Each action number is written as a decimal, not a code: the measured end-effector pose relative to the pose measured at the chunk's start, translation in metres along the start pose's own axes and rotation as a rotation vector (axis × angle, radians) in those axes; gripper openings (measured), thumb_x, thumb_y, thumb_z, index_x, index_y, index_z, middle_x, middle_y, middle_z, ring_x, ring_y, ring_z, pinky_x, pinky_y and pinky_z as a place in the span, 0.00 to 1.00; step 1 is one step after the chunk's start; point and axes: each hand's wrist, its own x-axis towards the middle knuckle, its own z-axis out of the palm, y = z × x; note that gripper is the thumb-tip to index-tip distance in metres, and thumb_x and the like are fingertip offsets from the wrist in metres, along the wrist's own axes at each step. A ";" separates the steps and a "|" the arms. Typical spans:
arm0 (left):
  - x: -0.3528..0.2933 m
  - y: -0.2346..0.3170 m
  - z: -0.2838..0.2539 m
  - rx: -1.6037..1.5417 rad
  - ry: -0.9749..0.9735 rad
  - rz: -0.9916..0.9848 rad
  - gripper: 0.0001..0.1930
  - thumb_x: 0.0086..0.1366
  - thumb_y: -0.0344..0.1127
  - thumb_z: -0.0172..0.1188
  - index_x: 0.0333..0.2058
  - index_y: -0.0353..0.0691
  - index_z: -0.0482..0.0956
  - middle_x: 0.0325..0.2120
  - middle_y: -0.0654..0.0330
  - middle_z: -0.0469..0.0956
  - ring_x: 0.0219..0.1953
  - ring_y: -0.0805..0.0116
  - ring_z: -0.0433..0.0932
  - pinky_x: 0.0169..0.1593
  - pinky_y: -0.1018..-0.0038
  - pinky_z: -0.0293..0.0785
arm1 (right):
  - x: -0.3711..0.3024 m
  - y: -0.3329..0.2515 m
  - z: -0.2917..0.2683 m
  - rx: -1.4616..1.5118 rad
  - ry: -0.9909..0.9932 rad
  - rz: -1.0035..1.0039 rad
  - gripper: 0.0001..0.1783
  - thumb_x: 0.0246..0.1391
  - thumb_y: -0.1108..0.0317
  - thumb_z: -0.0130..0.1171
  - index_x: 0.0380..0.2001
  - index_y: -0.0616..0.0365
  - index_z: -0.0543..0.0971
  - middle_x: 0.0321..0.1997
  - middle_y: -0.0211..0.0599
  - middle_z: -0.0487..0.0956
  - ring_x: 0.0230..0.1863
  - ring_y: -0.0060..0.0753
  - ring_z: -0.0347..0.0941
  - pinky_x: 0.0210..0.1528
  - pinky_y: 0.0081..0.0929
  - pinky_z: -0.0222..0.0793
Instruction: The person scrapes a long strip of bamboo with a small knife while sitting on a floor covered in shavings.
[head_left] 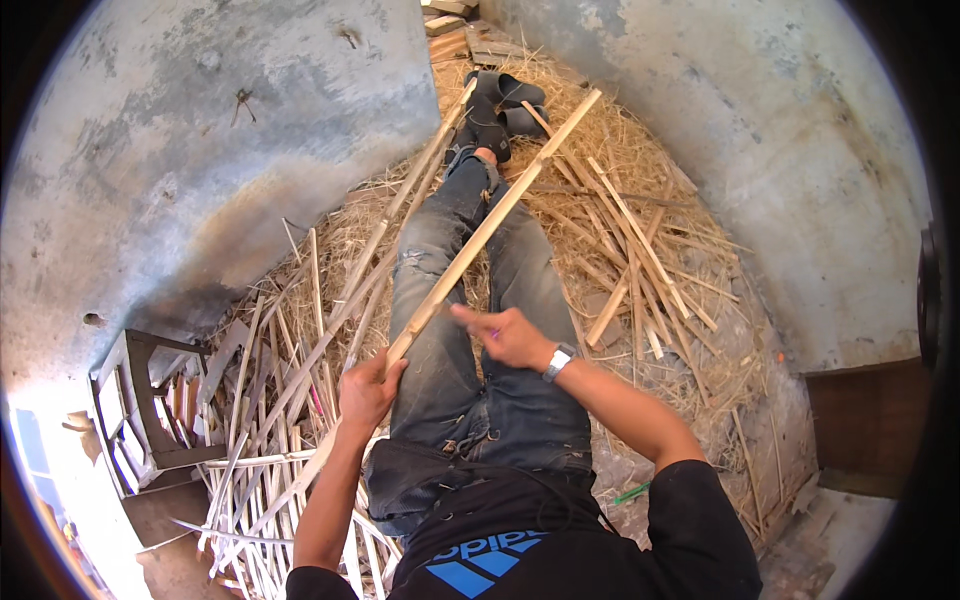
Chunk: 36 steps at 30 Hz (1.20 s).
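A long, pale split-bamboo strip (490, 226) with visible nodes lies slantwise over my outstretched legs, its far end up at the right. My left hand (368, 392) is closed around its near part, and the strip runs on down past my left forearm. Close beside the strip, above my thighs, my right hand (507, 338) is curled, a little blurred. A bit of purple and something small and dark show at its fingers, but what it holds is not clear. A silver watch (559, 362) is on my right wrist.
Many thin bamboo strips (270, 500) are heaped at my left, more strips (630, 260) lie on shavings (560, 85) at my right. A dark frame-like box (160, 410) stands far left. Grey walls (740, 150) rise on both sides. A green object (631, 494) lies near my right elbow.
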 end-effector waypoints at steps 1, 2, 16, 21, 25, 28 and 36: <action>0.002 0.001 0.003 0.021 -0.011 -0.024 0.21 0.65 0.47 0.74 0.44 0.32 0.88 0.27 0.40 0.83 0.28 0.44 0.85 0.33 0.57 0.78 | -0.003 -0.011 0.006 0.009 -0.131 0.030 0.26 0.69 0.67 0.59 0.69 0.41 0.77 0.28 0.53 0.82 0.22 0.46 0.76 0.31 0.32 0.74; 0.004 0.000 0.004 -0.013 -0.021 -0.078 0.23 0.65 0.49 0.74 0.46 0.33 0.87 0.27 0.40 0.84 0.30 0.43 0.86 0.34 0.58 0.79 | -0.004 -0.016 0.009 0.007 -0.128 0.028 0.26 0.69 0.67 0.59 0.69 0.41 0.77 0.28 0.53 0.82 0.22 0.46 0.76 0.31 0.32 0.74; -0.111 -0.080 -0.075 0.165 0.039 -0.120 0.16 0.66 0.43 0.72 0.42 0.35 0.88 0.24 0.43 0.83 0.26 0.45 0.85 0.31 0.59 0.78 | 0.003 -0.012 0.003 -0.014 0.178 0.162 0.26 0.68 0.70 0.60 0.68 0.47 0.78 0.32 0.56 0.83 0.24 0.37 0.79 0.32 0.30 0.74; -0.104 -0.076 -0.046 0.003 0.096 -0.090 0.13 0.68 0.39 0.71 0.36 0.32 0.88 0.21 0.42 0.81 0.22 0.47 0.84 0.27 0.61 0.76 | -0.004 -0.020 0.022 -0.072 0.104 -0.086 0.27 0.66 0.70 0.60 0.68 0.46 0.77 0.29 0.55 0.82 0.24 0.52 0.80 0.30 0.36 0.74; -0.096 -0.074 -0.034 -0.088 0.053 -0.155 0.13 0.69 0.39 0.71 0.38 0.31 0.88 0.22 0.44 0.83 0.24 0.55 0.86 0.30 0.64 0.77 | -0.009 -0.026 0.021 0.004 0.038 0.079 0.29 0.66 0.71 0.60 0.70 0.46 0.76 0.27 0.54 0.81 0.22 0.51 0.80 0.29 0.37 0.74; -0.100 -0.082 -0.045 -0.142 -0.027 -0.207 0.15 0.72 0.40 0.67 0.37 0.30 0.87 0.19 0.50 0.80 0.21 0.65 0.79 0.29 0.66 0.72 | -0.006 -0.019 0.015 0.058 0.001 0.014 0.28 0.66 0.71 0.60 0.69 0.45 0.77 0.26 0.54 0.80 0.22 0.51 0.79 0.28 0.37 0.74; -0.179 -0.164 -0.122 0.121 -0.080 -0.141 0.24 0.74 0.37 0.61 0.17 0.34 0.69 0.11 0.49 0.63 0.12 0.53 0.63 0.21 0.59 0.56 | 0.025 0.007 -0.035 -0.223 0.406 0.065 0.25 0.68 0.68 0.62 0.67 0.43 0.79 0.23 0.53 0.77 0.16 0.31 0.64 0.24 0.32 0.64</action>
